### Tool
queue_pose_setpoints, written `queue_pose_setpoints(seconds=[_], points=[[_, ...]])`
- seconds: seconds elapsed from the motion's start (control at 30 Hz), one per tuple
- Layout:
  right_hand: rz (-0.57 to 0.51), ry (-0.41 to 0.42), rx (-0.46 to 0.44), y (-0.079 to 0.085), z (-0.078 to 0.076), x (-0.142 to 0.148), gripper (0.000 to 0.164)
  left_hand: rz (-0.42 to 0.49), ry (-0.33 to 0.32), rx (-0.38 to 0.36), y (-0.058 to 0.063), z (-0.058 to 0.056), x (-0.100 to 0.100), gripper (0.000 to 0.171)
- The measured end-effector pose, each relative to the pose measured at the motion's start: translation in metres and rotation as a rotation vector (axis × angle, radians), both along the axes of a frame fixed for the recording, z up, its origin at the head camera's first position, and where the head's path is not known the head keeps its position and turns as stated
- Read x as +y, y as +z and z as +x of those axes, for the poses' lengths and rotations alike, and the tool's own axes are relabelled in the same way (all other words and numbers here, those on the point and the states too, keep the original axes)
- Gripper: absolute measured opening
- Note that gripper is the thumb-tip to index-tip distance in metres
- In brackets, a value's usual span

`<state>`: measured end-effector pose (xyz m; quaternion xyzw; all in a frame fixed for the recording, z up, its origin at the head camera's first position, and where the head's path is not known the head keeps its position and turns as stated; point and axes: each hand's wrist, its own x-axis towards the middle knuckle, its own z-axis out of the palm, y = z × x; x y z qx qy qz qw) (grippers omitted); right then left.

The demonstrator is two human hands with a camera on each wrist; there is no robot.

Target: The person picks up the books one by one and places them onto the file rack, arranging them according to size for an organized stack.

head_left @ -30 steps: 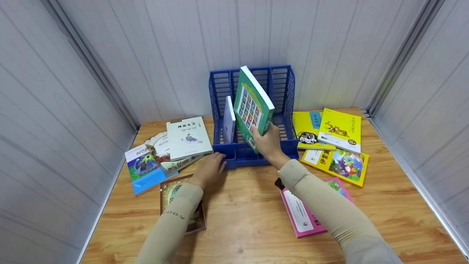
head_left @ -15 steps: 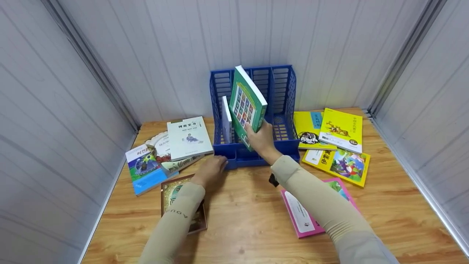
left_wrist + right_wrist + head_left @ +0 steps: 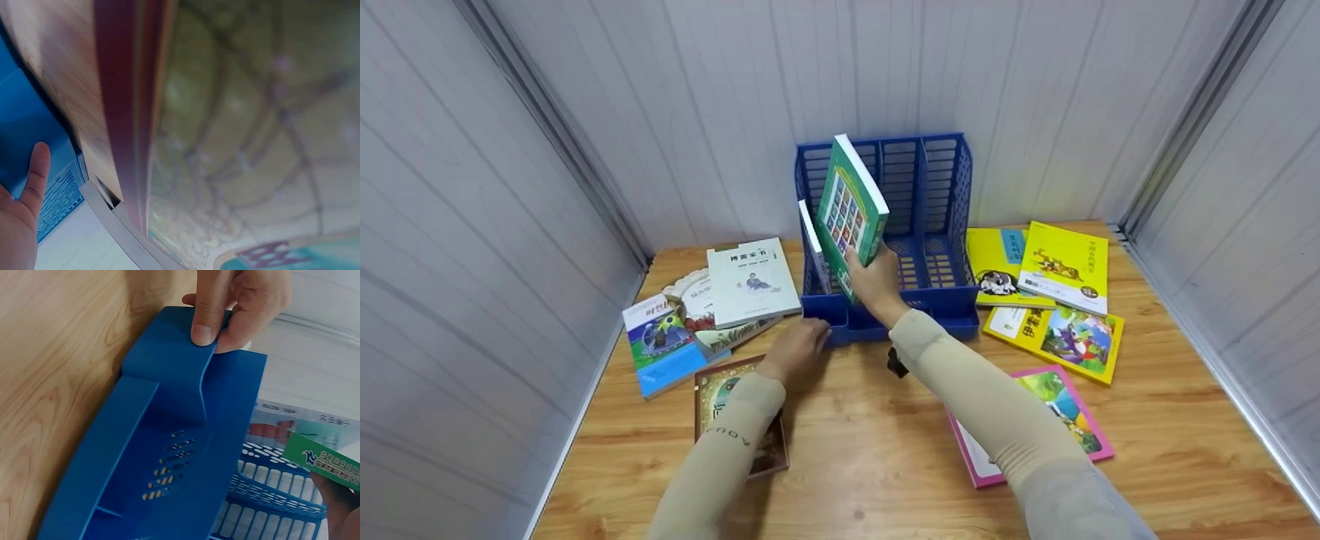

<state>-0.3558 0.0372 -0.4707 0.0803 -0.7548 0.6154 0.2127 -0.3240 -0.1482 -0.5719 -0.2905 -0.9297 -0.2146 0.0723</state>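
Observation:
In the head view a blue desktop book rack [image 3: 952,324] stands against the back wall. My right hand [image 3: 879,281] grips a thick green book [image 3: 851,210] by its lower edge, held tilted inside the rack's left part. A thin white-edged book [image 3: 814,247] leans left against the rack's side wall, beside the green one. At the rack's front left corner is my left hand [image 3: 801,346]. The right wrist view shows that left hand [image 3: 242,309] pinching the front lip between thumb and fingers. The left thumb [image 3: 36,174] appears beside blue plastic in the left wrist view.
On the wooden table, left of the rack, lies a pile of books [image 3: 754,283]. A brown book [image 3: 769,442] is under the left forearm. Several yellow books [image 3: 1065,266] lie at the right, a pink-edged book [image 3: 1057,412] under the right forearm.
My right hand has moved left with the green book. The thin book has tipped over to the left, against the rack's side. My left hand stays at the rack's front corner.

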Motion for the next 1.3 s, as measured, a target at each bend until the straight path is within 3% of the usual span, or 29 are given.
queue_pose_setpoints(seconds=[0.23,0.57,0.87,1.1,1.3], points=[[0.002,-0.02,0.006,-0.011,-0.012,-0.007,0.038,-0.004,0.024,-0.035,0.003,0.003,0.001,0.025],[-0.019,-0.048,-0.04,-0.016,-0.025,-0.017,0.039,-0.016,0.016,-0.024,0.003,0.003,0.002,0.024],[-0.113,0.014,-0.087,-0.024,-0.03,-0.025,0.047,-0.026,0.015,-0.038,0.007,0.002,0.003,0.023],[-0.043,-0.001,-0.127,-0.042,-0.033,-0.028,0.047,-0.023,0.015,-0.036,0.007,0.002,0.001,0.023],[0.035,0.038,-0.22,-0.045,-0.035,-0.029,0.048,-0.036,0.018,-0.06,0.005,0.002,0.001,0.025]])
